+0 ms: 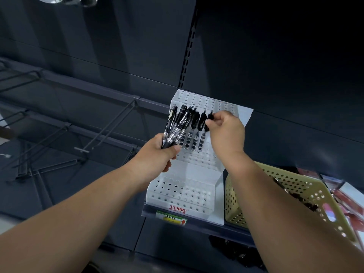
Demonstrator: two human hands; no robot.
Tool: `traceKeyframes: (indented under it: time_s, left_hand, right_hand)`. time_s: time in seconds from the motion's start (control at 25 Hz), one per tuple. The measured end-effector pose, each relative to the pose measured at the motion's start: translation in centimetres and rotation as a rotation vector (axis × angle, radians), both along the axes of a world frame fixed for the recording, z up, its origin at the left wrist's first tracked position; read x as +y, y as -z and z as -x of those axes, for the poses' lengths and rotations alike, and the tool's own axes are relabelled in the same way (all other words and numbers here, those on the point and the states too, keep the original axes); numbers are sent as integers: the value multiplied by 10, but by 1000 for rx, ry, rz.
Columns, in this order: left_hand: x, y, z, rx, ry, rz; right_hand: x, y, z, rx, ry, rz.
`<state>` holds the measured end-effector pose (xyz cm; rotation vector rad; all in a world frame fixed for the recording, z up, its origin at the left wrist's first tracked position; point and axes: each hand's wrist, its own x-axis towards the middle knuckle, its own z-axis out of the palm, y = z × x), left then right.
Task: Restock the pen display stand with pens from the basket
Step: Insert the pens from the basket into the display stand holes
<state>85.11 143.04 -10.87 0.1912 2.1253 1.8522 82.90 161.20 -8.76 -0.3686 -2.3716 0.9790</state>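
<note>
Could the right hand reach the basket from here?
Probably yes. The basket sits open-topped just right of the stand, below the right forearm, with nothing covering it. The right hand pinches a pen, so it should seat that first.

Of the person, two hands and two forearms are shown. The left hand [157, 154] is seen uncovered, with thick, short fingers, and a short, plain thumbnail [176, 148] can be made out at the tip of its thumb. The right hand [226, 133] is likewise uncovered. Its back is presented broad and smooth, with rounded knuckles. Behind each hand the wrist is seen unclothed. The left forearm [78, 209] and the right forearm [285, 209] are shown bare along their whole visible length and are rendered broader away from the hands by the wide lens. Finer detail of the skin is lost to blur.
</note>
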Motion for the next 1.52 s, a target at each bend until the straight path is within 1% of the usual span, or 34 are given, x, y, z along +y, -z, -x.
traceKeyframes:
  time_s: [0.24,0.32,0.4,0.52,0.56,0.6,0.68,0.72,0.76,0.88,0.96,1.04,1.12,1.32,1.44,1.52]
  left_hand:
    - [1,-6,-5,-72,-15,-87]
    - [3,-9,-7,-112,-8,-135]
    - [4,-11,-11,-150,-8,-181]
    - [5,-13,-14,-163,8,-194]
    - [6,-13,-15,-156,15,-181]
    - [6,-13,-15,-144,21,-167]
    - [8,-14,-15,-108,32,-141]
    - [10,-14,-16,-85,33,-125]
    - [11,-15,-17,-59,30,-108]
    - [14,-16,-19,-7,14,-75]
    - [16,-17,-20,-21,0,-98]
    - [17,-18,-20,-73,-31,-125]
    - [17,-18,-16,-95,-43,-107]
    - [20,-20,-9,-51,-41,2]
    - [20,-18,-6,-48,-42,6]
    - [19,-16,-4,-61,-61,-19]
  right_hand:
    - [3,1,5,-87,37,-41]
    - [4,-1,7,-141,30,-3]
    - [3,-3,1,-175,20,82]
    - [-7,-7,-23,-70,-9,175]
    - [-11,-9,-31,-37,-39,259]
    - [-17,-12,-38,-39,-93,403]
    - [-27,-20,-47,-110,-205,710]
    - [-28,-23,-50,-133,-238,803]
    - [-28,-25,-50,-140,-257,845]
    - [-25,-26,-53,-121,-242,873]
    - [-21,-26,-53,-130,-216,953]
    - [-15,-31,-54,-117,-202,1033]
    - [-7,-35,-54,-59,-178,990]
    - [14,-45,-46,151,-78,723]
    - [23,-43,-37,236,-78,554]
    - [25,-39,-30,257,-90,456]
